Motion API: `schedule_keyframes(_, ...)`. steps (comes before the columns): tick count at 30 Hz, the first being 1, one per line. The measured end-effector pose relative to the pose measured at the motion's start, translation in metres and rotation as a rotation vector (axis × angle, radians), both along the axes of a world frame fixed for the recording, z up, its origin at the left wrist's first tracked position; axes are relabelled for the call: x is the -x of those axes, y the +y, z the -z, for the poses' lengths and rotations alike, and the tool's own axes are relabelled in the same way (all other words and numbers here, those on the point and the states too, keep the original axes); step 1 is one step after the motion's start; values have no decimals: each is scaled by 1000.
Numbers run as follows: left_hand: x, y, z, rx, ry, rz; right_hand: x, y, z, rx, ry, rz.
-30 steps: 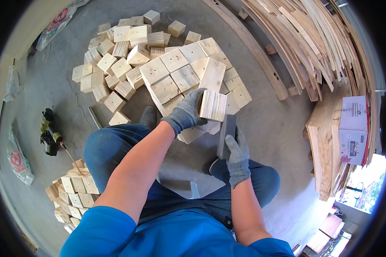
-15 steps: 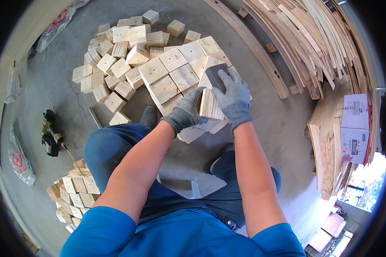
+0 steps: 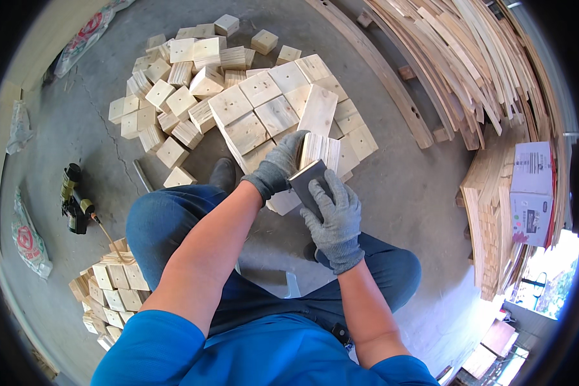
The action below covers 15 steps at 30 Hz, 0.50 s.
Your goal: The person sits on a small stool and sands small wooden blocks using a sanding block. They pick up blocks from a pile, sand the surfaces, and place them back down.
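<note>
My left hand (image 3: 276, 166), in a grey knit glove, is closed on the left side of a pale wooden block (image 3: 319, 110). The block is tilted, with its layered end face toward me. In my gloved right hand (image 3: 336, 222) is a dark grey sanding block (image 3: 310, 183), gripped by the fingers at the near edge of that end face. Whether the pad presses on the wood is hard to see. Underneath is a stack of square wooden blocks (image 3: 244, 132), set close together in front of my legs.
Loose wooden blocks (image 3: 167, 103) are heaped on the floor beyond, to the left. A corded power tool (image 3: 75, 202) lies at left, near another block stack (image 3: 117, 283). Long boards (image 3: 444, 58) are piled at far right, with a carton (image 3: 532, 186) on stacked timber (image 3: 486, 212).
My right hand has moved the sanding block from the wooden block's upper face down toward me, to its end face. My left hand keeps its hold in the same place.
</note>
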State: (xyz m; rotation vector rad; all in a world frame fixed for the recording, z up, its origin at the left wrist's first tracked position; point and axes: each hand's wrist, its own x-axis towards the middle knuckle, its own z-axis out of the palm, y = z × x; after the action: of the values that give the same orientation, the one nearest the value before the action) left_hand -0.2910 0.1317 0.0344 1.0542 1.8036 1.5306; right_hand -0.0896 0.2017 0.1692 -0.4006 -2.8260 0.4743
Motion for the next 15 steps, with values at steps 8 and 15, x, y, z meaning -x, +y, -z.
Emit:
schedule_keyframes(8, 1, -2, -4, 73, -29, 14, 88, 70, -3, -11, 20, 71)
schedule_keyframes(15, 1, -1, -9, 108, -43, 29, 103, 144, 7, 11, -17, 327)
